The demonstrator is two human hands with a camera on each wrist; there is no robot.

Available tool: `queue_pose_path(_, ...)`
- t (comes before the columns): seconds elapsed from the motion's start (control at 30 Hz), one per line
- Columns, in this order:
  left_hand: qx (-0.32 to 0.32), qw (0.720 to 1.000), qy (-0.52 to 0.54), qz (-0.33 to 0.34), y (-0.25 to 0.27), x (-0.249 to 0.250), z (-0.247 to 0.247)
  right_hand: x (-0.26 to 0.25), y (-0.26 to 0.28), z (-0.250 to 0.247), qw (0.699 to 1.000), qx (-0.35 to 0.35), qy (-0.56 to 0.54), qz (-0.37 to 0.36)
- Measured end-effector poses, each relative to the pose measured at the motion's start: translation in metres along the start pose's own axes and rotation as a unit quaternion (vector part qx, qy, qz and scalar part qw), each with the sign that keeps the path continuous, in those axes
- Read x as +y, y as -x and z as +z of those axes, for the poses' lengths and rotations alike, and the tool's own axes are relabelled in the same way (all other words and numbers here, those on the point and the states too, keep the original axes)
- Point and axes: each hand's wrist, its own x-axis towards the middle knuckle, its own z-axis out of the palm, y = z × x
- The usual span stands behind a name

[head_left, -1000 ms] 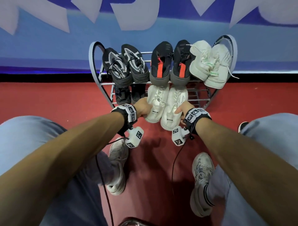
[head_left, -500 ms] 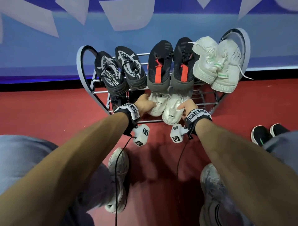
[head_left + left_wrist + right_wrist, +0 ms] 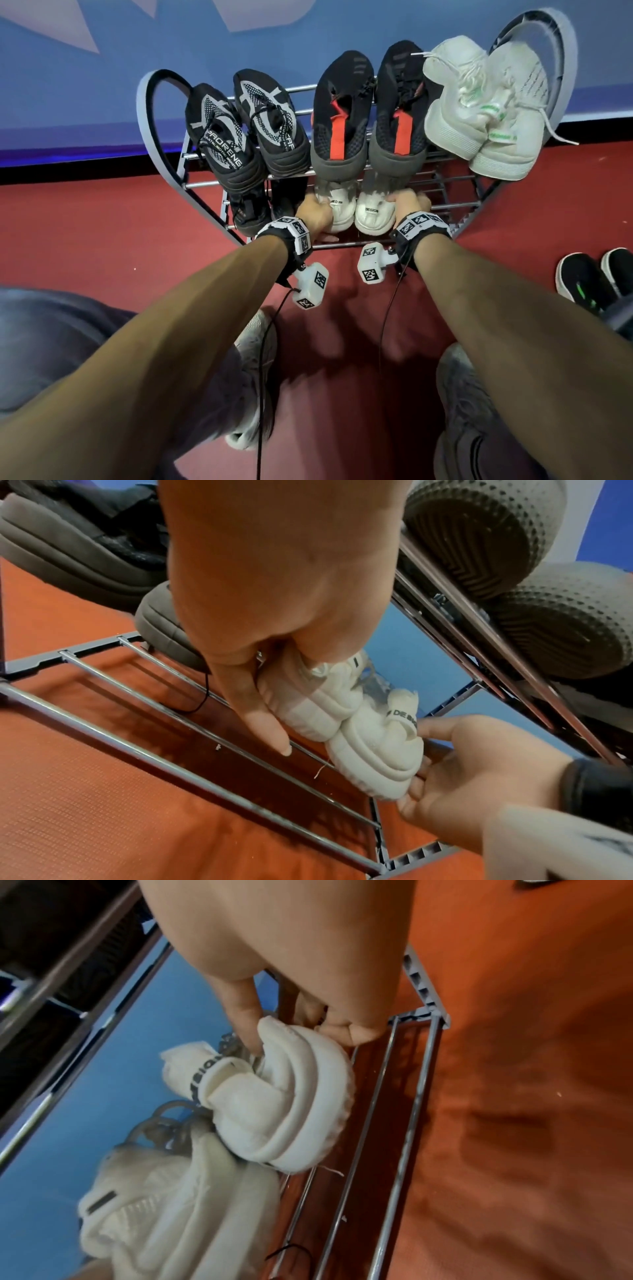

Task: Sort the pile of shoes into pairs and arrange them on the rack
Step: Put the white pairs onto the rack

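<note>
A metal shoe rack (image 3: 149,113) stands against the blue wall. Its top shelf holds a black patterned pair (image 3: 246,130), a black-and-red pair (image 3: 370,116) and a white pair with green print (image 3: 486,113). Both hands reach under it to the lower shelf. My left hand (image 3: 315,216) grips the heel of the left white shoe (image 3: 339,209), thumb down its side (image 3: 253,710). My right hand (image 3: 408,205) pinches the heel collar of the right white shoe (image 3: 373,215) (image 3: 284,1096). The two heels touch above the lower rails (image 3: 171,761). The toes are hidden under the top shelf.
A black pair (image 3: 253,205) sits on the lower shelf left of the white shoes. Another black pair with green marks (image 3: 589,281) stands on the red floor at the right. My own grey sneakers (image 3: 253,370) are planted in front of the rack. Wrist-camera cables hang below both arms.
Both hands have pushed the white pair further in under the top shelf, so only the heels show. The view has moved closer, bringing the black pair on the floor into sight.
</note>
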Motion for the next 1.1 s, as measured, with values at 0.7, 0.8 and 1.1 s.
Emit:
queue_pose_path(0.7, 0.087, 0.886, -0.43, 0.152, 0.01, 0.017, -0.029, 0.017, -0.008, 0.011, 0.952, -0.078, 0.27, -0.123)
queue_pose_path(0.8, 0.094, 0.89, -0.406, 0.182, 0.013, 0.014, -0.033, 0.018, -0.006, 0.009, 0.953, -0.054, 0.259, -0.146)
queue_pose_path(1.1, 0.108, 0.881, -0.429, 0.17, 0.022, 0.019, -0.028, 0.019, -0.001, 0.022, 0.936, -0.037, 0.287, -0.2)
